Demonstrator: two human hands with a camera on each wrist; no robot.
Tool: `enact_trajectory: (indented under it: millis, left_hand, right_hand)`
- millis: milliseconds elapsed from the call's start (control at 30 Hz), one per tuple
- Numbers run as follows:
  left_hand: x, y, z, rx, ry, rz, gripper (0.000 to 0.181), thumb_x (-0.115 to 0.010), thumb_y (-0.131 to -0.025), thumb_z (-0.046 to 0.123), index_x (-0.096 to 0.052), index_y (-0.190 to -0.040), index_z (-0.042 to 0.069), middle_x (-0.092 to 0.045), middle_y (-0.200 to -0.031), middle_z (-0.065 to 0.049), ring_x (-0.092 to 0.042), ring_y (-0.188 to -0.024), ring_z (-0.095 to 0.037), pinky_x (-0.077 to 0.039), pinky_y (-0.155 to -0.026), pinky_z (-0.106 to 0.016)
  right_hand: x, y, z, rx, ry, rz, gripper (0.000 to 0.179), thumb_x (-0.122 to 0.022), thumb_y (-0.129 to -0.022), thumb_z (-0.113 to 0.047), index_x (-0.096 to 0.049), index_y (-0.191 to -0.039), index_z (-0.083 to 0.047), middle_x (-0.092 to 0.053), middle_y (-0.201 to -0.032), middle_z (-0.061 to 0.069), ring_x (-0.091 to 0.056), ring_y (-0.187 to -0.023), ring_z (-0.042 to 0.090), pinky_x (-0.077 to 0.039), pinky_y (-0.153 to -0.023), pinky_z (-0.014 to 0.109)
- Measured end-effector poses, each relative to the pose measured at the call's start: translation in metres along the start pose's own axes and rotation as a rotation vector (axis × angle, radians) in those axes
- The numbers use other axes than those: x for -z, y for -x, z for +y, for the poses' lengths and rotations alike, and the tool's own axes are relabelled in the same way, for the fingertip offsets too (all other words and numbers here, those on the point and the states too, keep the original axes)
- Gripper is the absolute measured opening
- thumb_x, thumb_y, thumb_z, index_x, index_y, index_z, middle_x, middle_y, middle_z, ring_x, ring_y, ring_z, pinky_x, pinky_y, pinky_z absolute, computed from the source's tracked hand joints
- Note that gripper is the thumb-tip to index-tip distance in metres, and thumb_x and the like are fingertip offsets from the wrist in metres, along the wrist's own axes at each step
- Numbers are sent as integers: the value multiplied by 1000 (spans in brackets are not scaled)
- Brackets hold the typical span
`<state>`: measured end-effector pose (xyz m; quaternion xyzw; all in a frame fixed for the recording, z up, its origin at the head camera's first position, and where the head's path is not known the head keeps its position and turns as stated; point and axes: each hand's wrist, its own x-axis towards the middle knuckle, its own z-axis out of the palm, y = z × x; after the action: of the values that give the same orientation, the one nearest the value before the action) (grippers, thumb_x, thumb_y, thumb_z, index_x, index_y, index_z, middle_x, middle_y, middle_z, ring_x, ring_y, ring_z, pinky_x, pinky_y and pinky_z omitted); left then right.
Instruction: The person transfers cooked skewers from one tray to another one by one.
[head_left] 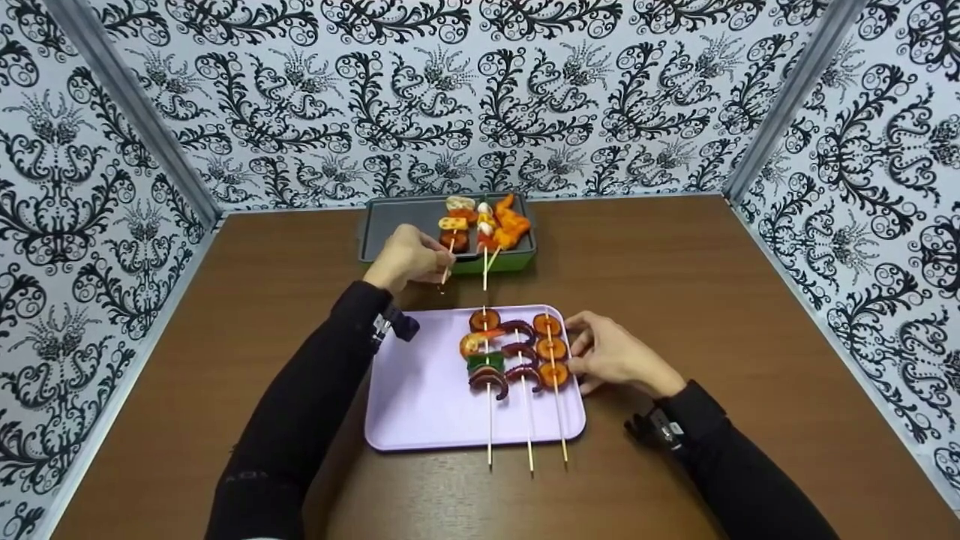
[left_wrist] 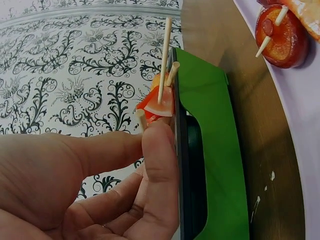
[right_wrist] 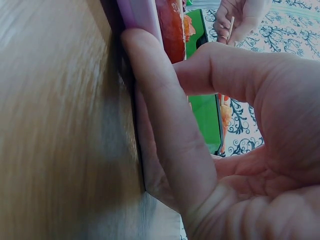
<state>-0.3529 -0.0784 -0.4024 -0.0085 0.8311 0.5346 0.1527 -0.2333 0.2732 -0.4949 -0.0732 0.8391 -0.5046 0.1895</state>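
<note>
While your left hand point(head_left: 415, 256) has the handle end of a food skewer point(head_left: 453, 223) between nearly closed thumb and fingers, that skewer's pieces sit over the dark top of the green grill point(head_left: 517, 261), near its front rim — you cannot tell from these views whether they rest on the plate or hover just above it. Your pinch is close to the stick's tip, so the food end probably wants to swing or roll; a firm, level grip and a slow wrist should serve you best. Mind the right side: a skewer of white and yellow pieces point(head_left: 486, 217) lies near yours, with an orange drumstick-shaped piece point(head_left: 511, 223) beyond it, and a sideways sweep could knock either.

Your right hand point(head_left: 611, 356) holds the right edge of the lilac tray point(head_left: 420, 412), fingers bent closely about the rim; how hard they press, you cannot tell. Light pressure should do there — the skewer of round orange slices point(head_left: 552, 351) lies just beside them, and a tilt could roll it into the tentacle skewer point(head_left: 523, 371). Leave the sticks overhanging the tray's near edge clear of your sleeves above the table point(head_left: 637, 247).
</note>
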Motion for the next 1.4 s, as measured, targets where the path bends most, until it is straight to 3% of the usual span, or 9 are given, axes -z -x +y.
enact_trajectory:
  millis: [567,1067,1400]
  left_hand:
    - [3,1,2,-48,27,-2,22,-76,-110,-1,-82,-127,-13,-83,-116,-23,-78,-73,-10,-72,-77,-22]
    - [4,7,5,-80,67,13,25,-77,-109,-3,-79,-130,-15,-82,-130,-31,-79,-77,-11,-72,-78,-22]
    - [4,17,-4,-144,52,11,22,-76,-109,-3,-81,-127,-15,-83,-123,-30,-78,-75,-10,-71,-75,-22]
  right_hand:
    - [-2,1,-3,19,-23,-19,73,-79,-97,3,-47,-163,9,-68,-113,19,-77,-81,21,-75,-68,41]
    - [0,1,-3,15,-18,-12,75,-79,-97,4,-46,-164,10,-69,-115,21,-78,-83,22,-76,-70,43]
    - [0,1,-2,8,-18,-5,74,-79,-96,4,-47,-162,10,-69,-112,19,-78,-82,23,-75,-69,42]
